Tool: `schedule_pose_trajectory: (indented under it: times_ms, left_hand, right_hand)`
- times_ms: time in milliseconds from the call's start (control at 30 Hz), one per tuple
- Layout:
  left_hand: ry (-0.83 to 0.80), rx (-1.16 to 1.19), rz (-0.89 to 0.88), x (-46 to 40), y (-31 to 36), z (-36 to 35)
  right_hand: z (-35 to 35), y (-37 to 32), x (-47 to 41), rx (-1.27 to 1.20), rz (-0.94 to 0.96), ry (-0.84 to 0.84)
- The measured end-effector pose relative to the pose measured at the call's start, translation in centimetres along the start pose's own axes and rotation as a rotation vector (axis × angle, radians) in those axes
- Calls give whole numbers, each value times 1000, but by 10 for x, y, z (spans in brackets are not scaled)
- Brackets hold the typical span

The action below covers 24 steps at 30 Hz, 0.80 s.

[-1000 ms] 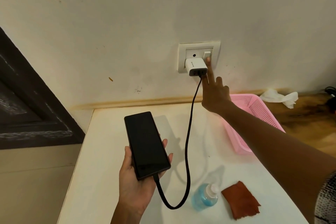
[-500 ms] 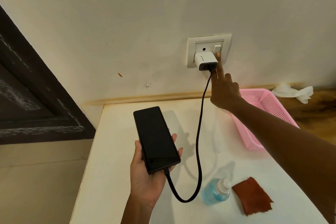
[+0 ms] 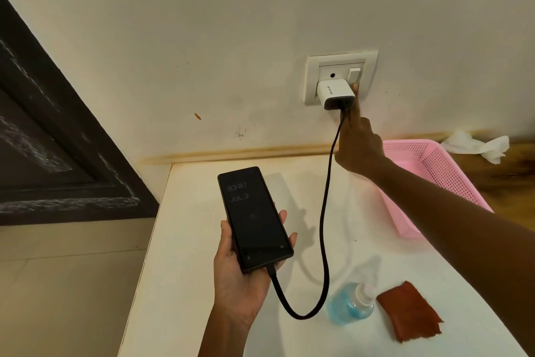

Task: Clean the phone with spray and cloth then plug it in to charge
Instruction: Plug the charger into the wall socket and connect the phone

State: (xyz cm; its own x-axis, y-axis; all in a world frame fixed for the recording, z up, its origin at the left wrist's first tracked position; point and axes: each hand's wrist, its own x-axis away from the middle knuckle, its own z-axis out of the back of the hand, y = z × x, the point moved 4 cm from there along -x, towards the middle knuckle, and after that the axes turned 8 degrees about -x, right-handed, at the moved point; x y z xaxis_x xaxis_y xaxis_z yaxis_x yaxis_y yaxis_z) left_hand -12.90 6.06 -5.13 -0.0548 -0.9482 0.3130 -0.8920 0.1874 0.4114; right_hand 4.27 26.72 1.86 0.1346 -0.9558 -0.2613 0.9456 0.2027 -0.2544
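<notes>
Phone [image 3: 254, 219] lay face up in the left hand [image 3: 243, 275], fingers curled round its edges, held above the white table [image 3: 202, 241] well below and to the left of the wall socket plate [image 3: 341, 75]. Its dark screen showed faint characters reading 03:07 and JUL 3. A black cable [image 3: 325, 229] ran from the phone's lower end, looped down toward the table, then rose to the white charger [image 3: 335, 94] plugged into the socket plate. The right hand [image 3: 359, 148] reached up just below the socket plate with its index finger [image 3: 353, 101] extended and the other fingers folded in; the fingertip sat at the bottom of the white switch [image 3: 354, 75] beside the charger, though the charger hid part of the finger, so whether it pressed the switch or only touched the plate could not be told. A blue spray bottle [image 3: 351, 303] stood on the table far below the socket plate, just right of the cable's loop. A rust-coloured cloth [image 3: 408, 310] lay flat just right of the bottle. A pink basket [image 3: 434, 174] sat below and to the right of the socket plate, partly behind the right forearm, and a crumpled white tissue [image 3: 477, 146] lay farther right on a wooden surface [image 3: 509, 171].
</notes>
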Motion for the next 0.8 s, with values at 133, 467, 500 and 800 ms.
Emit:
schedule_pose_trajectory:
  times_ms: [133,467,500,800]
  left_hand:
    - [3,-2,-3,0,0,0]
    - [-7,7,-13,-1,2,1]
    - [-8,7,-17,-1,2,2]
    - [28,-9,-70,-4,5,7]
  right_hand:
    - [4,-6,5,-140,-37,47]
    - [7,-22,15,-207,-85,20]
    - [7,-23,18,-224,-86,19]
    - [24,-13,65,-1202,-597,-45]
